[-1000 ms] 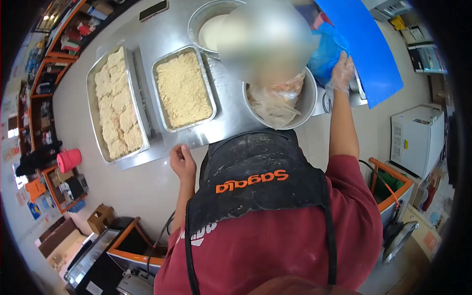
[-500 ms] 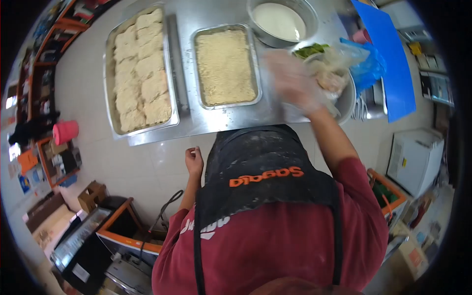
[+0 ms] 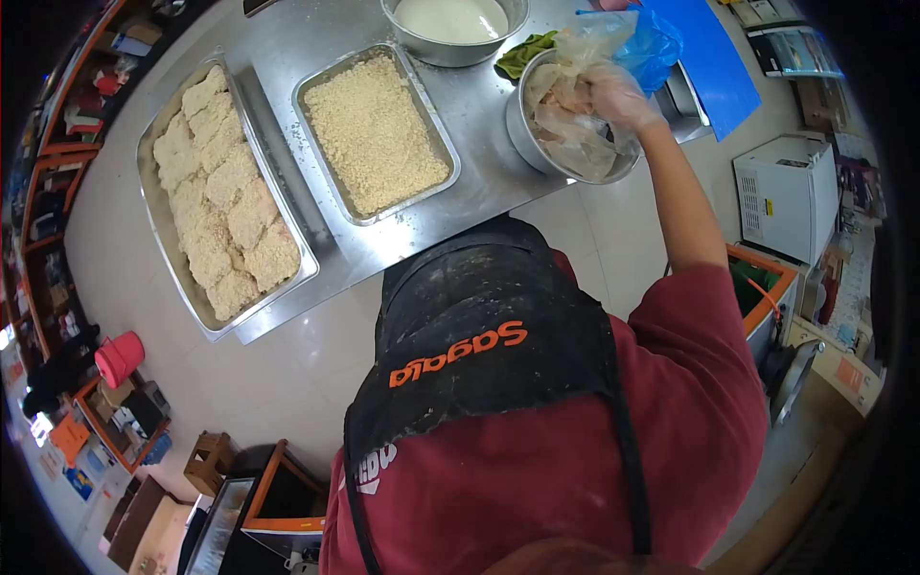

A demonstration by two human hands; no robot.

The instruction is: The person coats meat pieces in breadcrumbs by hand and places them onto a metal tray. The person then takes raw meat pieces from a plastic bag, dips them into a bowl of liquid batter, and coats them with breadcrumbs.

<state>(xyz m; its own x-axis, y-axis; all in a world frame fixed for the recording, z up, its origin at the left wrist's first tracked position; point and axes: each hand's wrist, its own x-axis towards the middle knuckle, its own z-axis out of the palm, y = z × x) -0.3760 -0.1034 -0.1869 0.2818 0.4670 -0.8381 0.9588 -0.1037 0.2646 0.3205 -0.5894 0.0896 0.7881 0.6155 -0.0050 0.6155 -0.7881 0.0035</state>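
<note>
My right hand [image 3: 621,100], in a clear glove, is inside the mouth of a clear plastic bag [image 3: 589,48]. Its fingertips are hidden among the bag's folds and the pinkish contents. The bag sits in a round metal bowl [image 3: 522,144] near the table's front edge. My left hand is out of view. A metal tray of pale crumbs [image 3: 379,134] lies left of the bowl, and a longer tray [image 3: 311,268] of crumb-coated pieces [image 3: 225,192] is farther left. Behind them stands a round pan [image 3: 455,55] of white liquid [image 3: 450,17].
A green cloth [image 3: 522,55] lies beside the bowl. Behind it are a blue plastic bag [image 3: 654,48] and a blue board [image 3: 714,67] at the table's right. A white chest-like appliance [image 3: 786,196] stands on the floor to the right; a pink bucket [image 3: 120,357] is at left.
My right hand has gone from the blue bag, across the space between tray and bowl, into the clear bag. My left hand has left the view. The camera view has shifted and turned.
</note>
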